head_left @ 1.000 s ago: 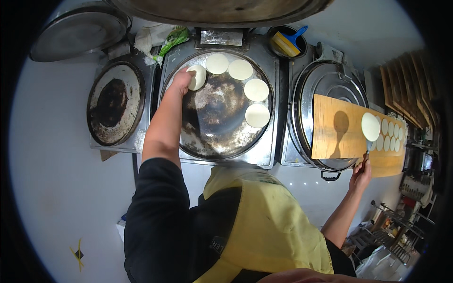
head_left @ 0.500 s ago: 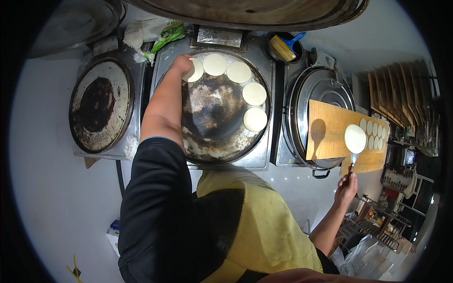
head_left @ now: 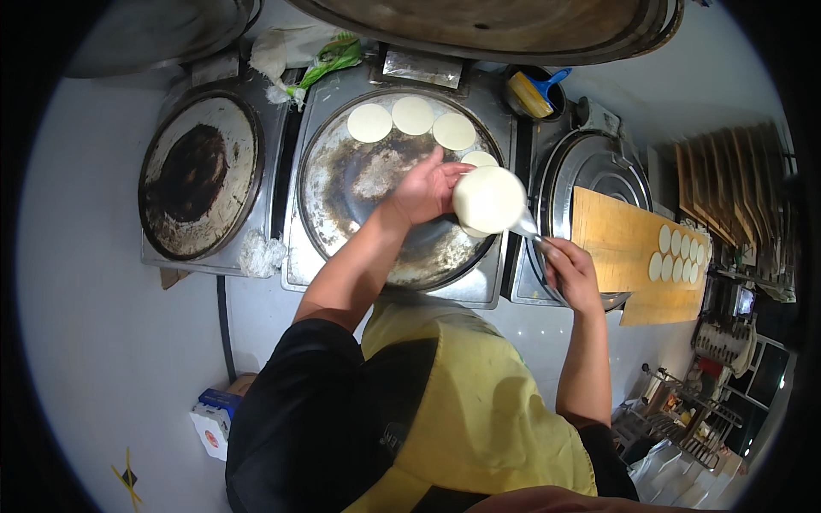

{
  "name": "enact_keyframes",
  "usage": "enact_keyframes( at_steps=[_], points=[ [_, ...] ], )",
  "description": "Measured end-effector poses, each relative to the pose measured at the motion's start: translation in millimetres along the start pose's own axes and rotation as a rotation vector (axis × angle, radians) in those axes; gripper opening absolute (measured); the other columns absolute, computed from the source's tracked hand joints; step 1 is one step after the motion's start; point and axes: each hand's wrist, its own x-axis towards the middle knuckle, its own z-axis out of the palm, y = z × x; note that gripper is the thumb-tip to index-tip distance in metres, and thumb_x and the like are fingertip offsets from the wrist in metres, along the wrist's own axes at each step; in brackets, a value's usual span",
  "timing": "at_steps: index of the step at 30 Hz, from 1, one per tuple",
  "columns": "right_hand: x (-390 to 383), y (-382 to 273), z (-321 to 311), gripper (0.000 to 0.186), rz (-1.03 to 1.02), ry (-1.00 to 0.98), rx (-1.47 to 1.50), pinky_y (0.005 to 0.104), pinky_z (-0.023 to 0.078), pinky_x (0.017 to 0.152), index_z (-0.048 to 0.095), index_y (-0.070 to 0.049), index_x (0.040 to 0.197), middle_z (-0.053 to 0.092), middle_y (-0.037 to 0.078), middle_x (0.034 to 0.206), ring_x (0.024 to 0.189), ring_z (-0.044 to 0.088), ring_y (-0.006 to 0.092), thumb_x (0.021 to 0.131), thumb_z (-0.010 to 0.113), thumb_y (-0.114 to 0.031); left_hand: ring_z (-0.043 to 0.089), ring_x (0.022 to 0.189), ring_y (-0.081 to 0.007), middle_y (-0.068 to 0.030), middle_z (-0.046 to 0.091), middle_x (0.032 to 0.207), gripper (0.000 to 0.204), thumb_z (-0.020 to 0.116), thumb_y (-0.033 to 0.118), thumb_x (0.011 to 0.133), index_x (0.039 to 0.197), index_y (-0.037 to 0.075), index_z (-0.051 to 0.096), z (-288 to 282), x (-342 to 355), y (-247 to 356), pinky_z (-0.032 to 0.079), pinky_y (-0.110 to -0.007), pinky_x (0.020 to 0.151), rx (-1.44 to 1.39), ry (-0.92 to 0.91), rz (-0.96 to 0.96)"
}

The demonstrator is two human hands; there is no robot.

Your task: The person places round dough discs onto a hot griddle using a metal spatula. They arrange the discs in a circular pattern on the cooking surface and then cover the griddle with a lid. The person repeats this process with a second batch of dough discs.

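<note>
My right hand (head_left: 571, 272) grips a metal spatula (head_left: 525, 226) carrying a round, pale dough disc (head_left: 489, 200) over the right side of the large, stained griddle (head_left: 355, 218). My left hand (head_left: 428, 188) is open above the griddle, fingers extended toward the disc’s left edge; whether they touch it I cannot tell. Pale discs (head_left: 369, 123) lie along the griddle’s back arc, with others partly hidden under the carried disc. Several smaller-looking discs (head_left: 680, 248) sit in rows on a wooden board (head_left: 603, 239) to the right, which rests on a round metal lidded appliance (head_left: 590, 154).
A second stained griddle (head_left: 162, 222) stands left. Behind are a green-and-white bag (head_left: 333, 60), a dark pot holding a yellow-and-blue brush (head_left: 534, 94), and raised round lids (head_left: 479, 26). Slanted wooden boards (head_left: 718, 179) and metal racks (head_left: 684, 410) stand right; boxes (head_left: 214, 419) lie low left.
My left hand has left the disc at the griddle’s back left and moved right and forward, its fingers opening. The spatula with its disc has swung left from the board over the griddle.
</note>
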Motion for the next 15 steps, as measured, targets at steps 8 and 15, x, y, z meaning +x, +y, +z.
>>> enact_keyframes(
  at_steps=[8,15],
  points=[
    [46,-33,80,0.021,-0.307,0.115,-1.046,0.0458,0.053,0.072,0.069,-0.008,0.104,0.07,0.016,0.089,0.083,0.067,0.0376,0.094,0.059,-0.024,0.064,0.111,-0.0246,-0.0099,0.065,0.123,0.037,0.062,0.01,0.095,0.131,0.008,0.056,-27,-61,14,0.054,-0.044,0.094,0.471,0.499,0.008],
    [39,-11,57,0.025,-0.192,0.093,-0.709,0.0401,0.053,0.074,0.069,-0.004,0.11,0.071,0.019,0.093,0.083,0.067,0.0378,0.095,0.059,-0.021,0.068,0.092,-0.0202,-0.0099,0.068,0.107,0.025,0.06,0.002,0.095,0.12,0.006,0.058,-66,-104,92,0.058,-0.033,0.079,0.875,0.95,0.216]
  ],
)
